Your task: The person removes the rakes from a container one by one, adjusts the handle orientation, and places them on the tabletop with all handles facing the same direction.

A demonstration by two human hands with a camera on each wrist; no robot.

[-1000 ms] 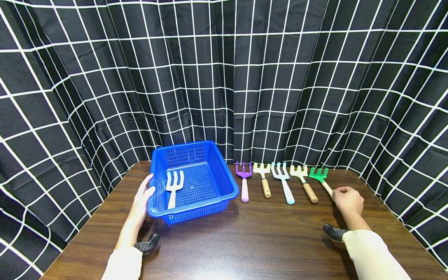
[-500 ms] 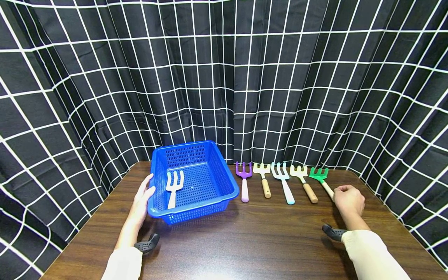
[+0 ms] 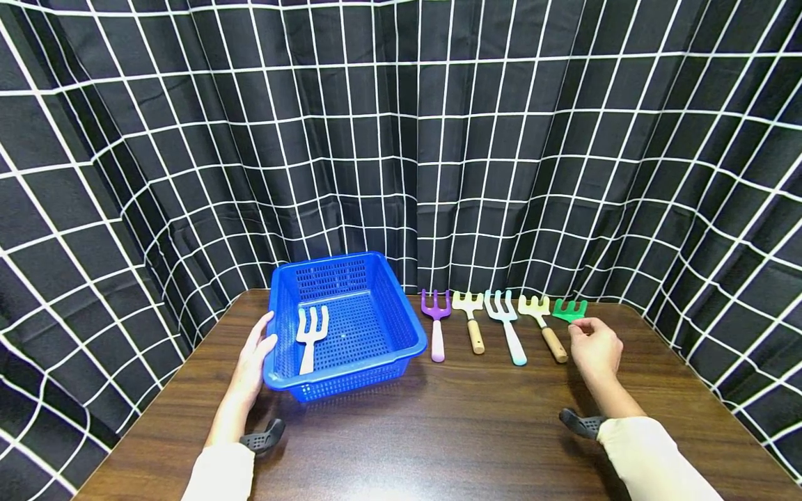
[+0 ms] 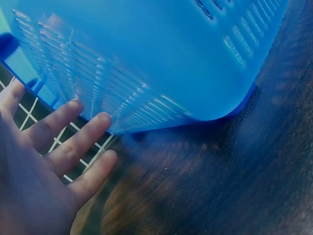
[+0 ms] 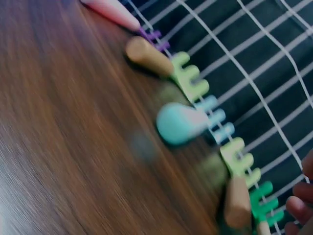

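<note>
My left hand [image 3: 249, 365] rests at the left side of the blue basket [image 3: 351, 372]; in the left wrist view its fingers [image 4: 73, 147] are straight and spread against the outer wall. A white hand fork [image 3: 310, 334] lies inside the basket. My right hand [image 3: 598, 348] is over the handle of a green hand fork [image 3: 570, 309], hiding most of it in the head view. The right wrist view shows loosely bent fingers [image 5: 301, 208] at its right edge, apart from the visible part of that fork's pale handle [image 5: 264, 227].
Left of the green fork lie a yellow-green wooden-handled fork [image 3: 554, 344], a light blue fork [image 3: 514, 341], another wooden-handled fork [image 3: 476, 337] and a purple fork [image 3: 438, 337]. A black gridded curtain [image 3: 401, 139] stands behind the brown wooden table [image 3: 438, 438].
My right hand has moved left and forward from the end of the green fork's handle to near its head. The fork stays in place. My left hand and the basket have not visibly moved.
</note>
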